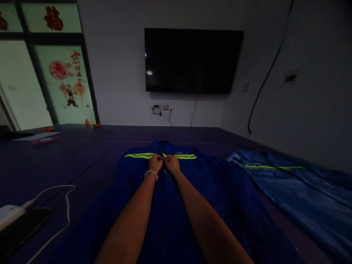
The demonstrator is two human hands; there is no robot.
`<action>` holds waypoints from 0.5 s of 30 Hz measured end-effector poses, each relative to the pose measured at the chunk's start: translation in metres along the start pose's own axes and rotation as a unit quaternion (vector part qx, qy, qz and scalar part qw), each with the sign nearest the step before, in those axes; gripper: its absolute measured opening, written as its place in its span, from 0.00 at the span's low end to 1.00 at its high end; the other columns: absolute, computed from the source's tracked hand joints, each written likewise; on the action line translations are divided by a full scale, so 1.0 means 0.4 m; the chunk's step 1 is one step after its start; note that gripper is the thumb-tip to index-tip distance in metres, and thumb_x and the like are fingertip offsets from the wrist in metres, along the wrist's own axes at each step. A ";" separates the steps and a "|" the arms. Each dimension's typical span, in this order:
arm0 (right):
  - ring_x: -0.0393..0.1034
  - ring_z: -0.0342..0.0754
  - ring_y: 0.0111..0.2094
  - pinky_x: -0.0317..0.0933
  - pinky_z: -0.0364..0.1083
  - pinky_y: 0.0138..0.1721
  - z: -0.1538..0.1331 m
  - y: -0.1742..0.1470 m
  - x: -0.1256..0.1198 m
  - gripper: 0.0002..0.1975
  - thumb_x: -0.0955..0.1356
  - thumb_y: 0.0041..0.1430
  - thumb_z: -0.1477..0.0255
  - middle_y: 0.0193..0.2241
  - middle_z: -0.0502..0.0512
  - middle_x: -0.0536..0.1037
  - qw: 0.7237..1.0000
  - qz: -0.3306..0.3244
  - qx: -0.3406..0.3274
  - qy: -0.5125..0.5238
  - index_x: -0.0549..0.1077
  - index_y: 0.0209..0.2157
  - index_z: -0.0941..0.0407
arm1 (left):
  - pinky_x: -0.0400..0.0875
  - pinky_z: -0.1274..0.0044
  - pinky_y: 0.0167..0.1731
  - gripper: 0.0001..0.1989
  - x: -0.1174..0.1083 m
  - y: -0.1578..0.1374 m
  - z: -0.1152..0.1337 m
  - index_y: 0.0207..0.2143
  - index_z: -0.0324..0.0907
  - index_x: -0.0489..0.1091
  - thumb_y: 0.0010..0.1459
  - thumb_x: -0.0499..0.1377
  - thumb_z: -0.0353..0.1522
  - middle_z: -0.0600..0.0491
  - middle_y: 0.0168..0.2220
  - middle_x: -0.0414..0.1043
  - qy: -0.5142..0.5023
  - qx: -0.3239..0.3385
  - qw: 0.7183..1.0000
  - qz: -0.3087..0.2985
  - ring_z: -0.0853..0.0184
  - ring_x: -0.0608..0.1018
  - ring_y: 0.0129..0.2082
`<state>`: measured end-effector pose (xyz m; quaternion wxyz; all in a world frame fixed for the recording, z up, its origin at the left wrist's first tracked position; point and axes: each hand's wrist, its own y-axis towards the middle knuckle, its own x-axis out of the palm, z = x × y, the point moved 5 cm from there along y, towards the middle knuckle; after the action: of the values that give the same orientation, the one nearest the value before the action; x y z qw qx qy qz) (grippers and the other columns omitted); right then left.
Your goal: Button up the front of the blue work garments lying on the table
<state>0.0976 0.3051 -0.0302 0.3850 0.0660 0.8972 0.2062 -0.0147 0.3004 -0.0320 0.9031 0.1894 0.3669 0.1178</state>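
Note:
A dark blue work jacket (198,187) with yellow-green reflective stripes lies spread out on the floor in front of me, collar at the far end. My left hand (155,163) is closed on its front edge at chest height, a pale band around the wrist. Right beside it my right hand (172,163) pinches the other side of the front opening, where the striped edge folds up a little. The fingertips of both hands nearly meet. Whatever small part of the placket lies between them is hidden.
Blue trousers (291,190) with a yellow-green stripe lie at the right. A white power bank or adapter (11,214) with a white cable (67,205) rests on a dark flat device (27,227) at the left. A television (192,60) hangs on the far wall.

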 end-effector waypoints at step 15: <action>0.68 0.42 0.26 0.53 0.38 0.24 -0.003 -0.002 -0.003 0.06 0.65 0.51 0.72 0.25 0.51 0.75 1.000 -0.002 -0.005 -0.016 0.74 0.30 0.55 | 0.69 0.69 0.38 0.13 0.002 0.004 -0.001 0.44 0.38 0.64 0.58 0.52 0.35 0.49 0.43 0.67 0.000 -0.007 1.000 -0.002 0.66 0.72 0.39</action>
<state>0.0976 0.3039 -0.0291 0.3997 0.0653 0.8901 0.2091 -0.0146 0.3022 -0.0322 0.9046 0.1821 0.3668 0.1188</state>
